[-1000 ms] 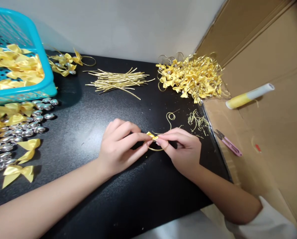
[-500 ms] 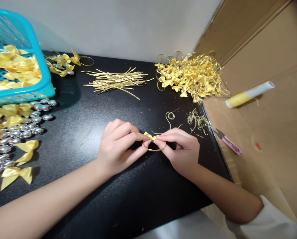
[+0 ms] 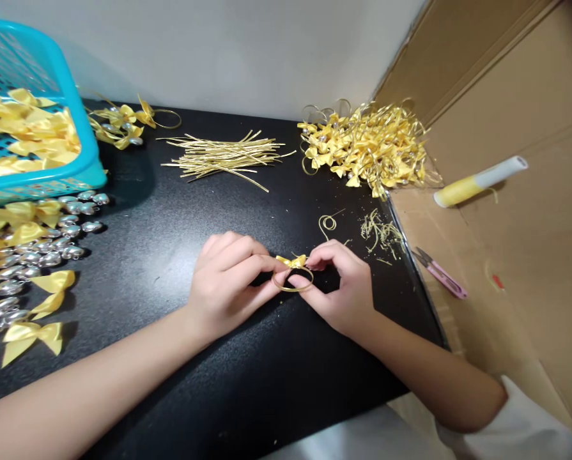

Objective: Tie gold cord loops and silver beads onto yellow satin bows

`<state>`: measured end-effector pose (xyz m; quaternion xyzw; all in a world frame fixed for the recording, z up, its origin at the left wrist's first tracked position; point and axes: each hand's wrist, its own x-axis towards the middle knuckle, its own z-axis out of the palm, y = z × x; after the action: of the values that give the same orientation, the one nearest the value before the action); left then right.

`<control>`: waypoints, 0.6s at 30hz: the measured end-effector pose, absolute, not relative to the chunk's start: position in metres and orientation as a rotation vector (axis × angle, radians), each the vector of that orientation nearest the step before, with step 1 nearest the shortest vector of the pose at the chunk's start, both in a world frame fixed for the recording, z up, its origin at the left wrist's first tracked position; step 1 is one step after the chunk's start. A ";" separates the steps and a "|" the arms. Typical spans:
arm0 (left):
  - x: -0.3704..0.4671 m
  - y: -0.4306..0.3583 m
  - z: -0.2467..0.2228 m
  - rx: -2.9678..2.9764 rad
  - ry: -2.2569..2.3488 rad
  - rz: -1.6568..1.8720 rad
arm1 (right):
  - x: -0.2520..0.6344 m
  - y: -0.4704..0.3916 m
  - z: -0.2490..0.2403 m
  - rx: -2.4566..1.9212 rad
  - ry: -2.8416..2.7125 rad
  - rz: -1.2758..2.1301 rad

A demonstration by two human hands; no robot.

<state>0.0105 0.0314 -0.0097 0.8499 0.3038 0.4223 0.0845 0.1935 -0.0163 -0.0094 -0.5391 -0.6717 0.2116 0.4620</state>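
Observation:
Over the middle of the black table, my left hand (image 3: 231,278) is closed, its thumb and forefinger pinching the left side of a small yellow ribbon bow (image 3: 293,261). A thin gold wire ring (image 3: 293,291) hangs from that bow towards me. At the right, my right hand (image 3: 346,284) has thumb and forefinger parted. Its thumb reaches across the ring, and the forefinger tip is close to the bow's right end; whether it touches is unclear. The bow's knot is small and partly hidden by the fingers.
At left stands a turquoise basket (image 3: 87,169) of yellow bows, with silver beads (image 3: 50,257) and loose bows before it. Gold wires (image 3: 228,156) lie at the back. Finished-looking bow rings (image 3: 367,144) are heaped back right, near wire scraps (image 3: 381,231), pink thread snips (image 3: 441,275) and a tube (image 3: 480,182).
My right thumb and forefinger have spread from their pinch beside the bow, and the right hand has shifted slightly left. More of the ring now shows. My left hand keeps its pinch.

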 end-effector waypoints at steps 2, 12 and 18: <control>0.011 0.032 -0.010 2.551 0.900 1.250 | 0.195 -0.016 -0.009 -1.340 -1.763 0.446; 0.012 0.034 -0.016 2.667 0.845 1.206 | 0.192 -0.016 -0.012 -1.414 -1.864 0.354; 0.013 0.032 -0.012 2.589 0.925 1.075 | 0.192 -0.017 -0.010 -1.394 -1.865 0.212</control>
<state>0.0131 0.0323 -0.0117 0.8731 0.3119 0.3624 0.0948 0.1922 -0.0167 -0.0102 -0.5488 -0.7341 0.0836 0.3910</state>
